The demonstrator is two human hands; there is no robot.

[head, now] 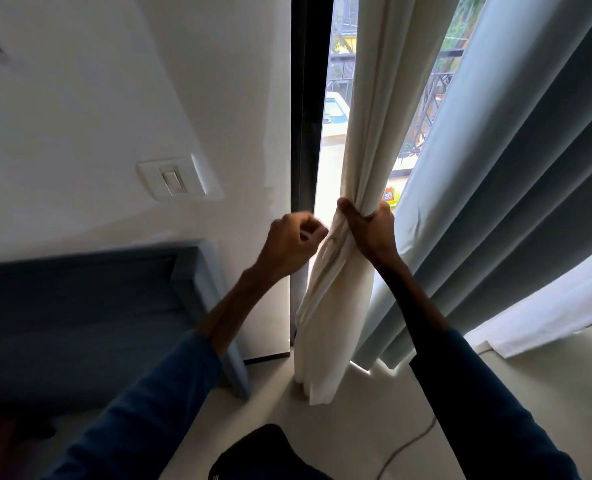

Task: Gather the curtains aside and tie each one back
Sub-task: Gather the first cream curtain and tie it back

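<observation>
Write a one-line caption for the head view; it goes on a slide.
Right hand bunches the cream curtain beside the window frame while the left hand pinches a tie-back strip.

Two bare hands raised side by side, arms reaching up from the lower frame.

The right hand (370, 226) sits at about one o'clock from frame centre, fingers (348, 210) curled tight and thumb wrapped round in a closed grip on a gathered cream curtain (360, 140), wrist bent and forearm running down toward five o'clock into a dark blue sleeve (488, 410). The left hand (292, 242), just beside it at nine o'clock, is loosely fisted, pinching a pale strip that is too blurred to identify; its forearm slants down toward seven o'clock.
</observation>
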